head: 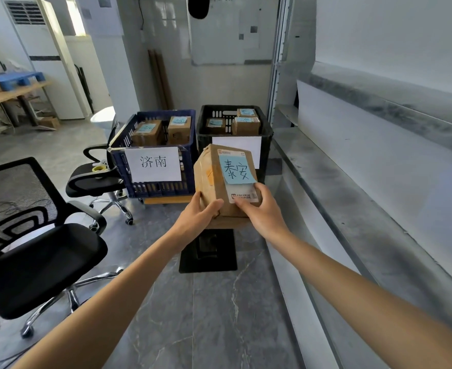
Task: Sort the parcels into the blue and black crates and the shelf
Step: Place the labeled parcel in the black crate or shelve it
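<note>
Grey marbled floor (214,315) runs to a far wall where a blue crate (155,189) and a black crate (267,147) stand side by side, the blue one on the left. The blue crate carries a white label (153,163) and holds two brown boxes (146,131); the black crate holds three boxes (246,125). A metal shelf (339,195) lines the right side. A cardboard parcel (214,182) with a blue note (237,169) is held up just near of the black crate. The left hand (198,219) grips its lower left side, and the right hand (262,211) grips its near right corner. Two black office chairs (41,262) stand at left.
</note>
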